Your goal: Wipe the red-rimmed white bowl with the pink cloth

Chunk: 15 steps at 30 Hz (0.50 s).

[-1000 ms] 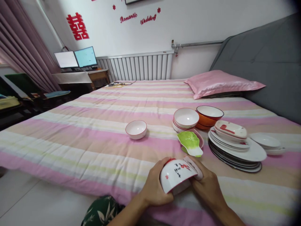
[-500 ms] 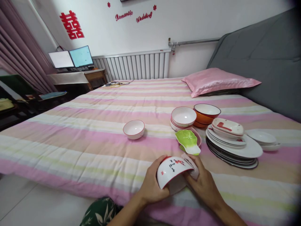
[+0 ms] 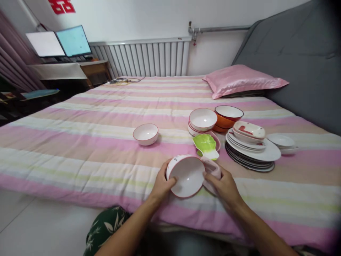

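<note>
A white bowl (image 3: 188, 177) with a red rim is tilted so its hollow faces me, above the near part of the bed. My left hand (image 3: 163, 183) grips its left side, thumb inside the rim. At the bowl's right edge, my right hand (image 3: 223, 183) is closed on a pale pink cloth (image 3: 212, 170), which touches the rim. Just beyond the hands lies a green leaf-shaped dish (image 3: 205, 143) with a white end. A similar small white bowl (image 3: 146, 134) stands upright by itself to the left.
Stacked white bowls (image 3: 203, 120) and orange bowls (image 3: 226, 121) stand behind the green dish. Right of them are piled plates (image 3: 270, 151) topped by rectangular dishes (image 3: 249, 129), then small white dishes (image 3: 281, 140). A pink pillow (image 3: 243, 81) lies farther back on the striped bed (image 3: 93, 142).
The bowl has turned from showing its painted outside to showing its white inside. Both hands still hold bowl and cloth. My view has tipped down and shifted slightly.
</note>
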Available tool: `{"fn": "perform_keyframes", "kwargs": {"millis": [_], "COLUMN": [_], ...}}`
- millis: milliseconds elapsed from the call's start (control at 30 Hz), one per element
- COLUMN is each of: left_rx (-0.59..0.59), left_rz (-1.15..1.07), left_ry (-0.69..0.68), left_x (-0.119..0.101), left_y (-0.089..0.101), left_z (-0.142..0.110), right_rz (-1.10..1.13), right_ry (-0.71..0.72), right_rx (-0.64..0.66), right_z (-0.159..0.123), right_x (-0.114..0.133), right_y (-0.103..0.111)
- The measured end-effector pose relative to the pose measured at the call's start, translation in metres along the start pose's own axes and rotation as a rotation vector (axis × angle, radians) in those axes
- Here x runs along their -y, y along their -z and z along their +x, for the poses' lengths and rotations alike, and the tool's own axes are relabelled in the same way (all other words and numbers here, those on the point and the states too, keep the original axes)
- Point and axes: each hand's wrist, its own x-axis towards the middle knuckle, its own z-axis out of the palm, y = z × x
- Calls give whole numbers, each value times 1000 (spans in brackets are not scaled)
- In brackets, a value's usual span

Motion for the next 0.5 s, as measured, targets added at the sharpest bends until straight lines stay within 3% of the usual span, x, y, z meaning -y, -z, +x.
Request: {"fn": "perform_keyframes", "kwargs": {"millis": [100,267,367,500], "left_rx": [-79,-169,-49,112], "left_rz": [-256,-427,-374,-123], "left_ry": [173,313,301,115], "left_x": [0,-8,-8,-6], "left_y": [-3,-4,-3,-3], "left_z": [1,0,0,1], "right_rz": [16,-205,-354,-597], "right_ry": [35,375,678,1093], "right_rx": [-105,-219,-224,-136], "right_z": [-2,-9,-13,-14], "right_x": [5,19,26,32], "right_y": [4,7,8,7]}}
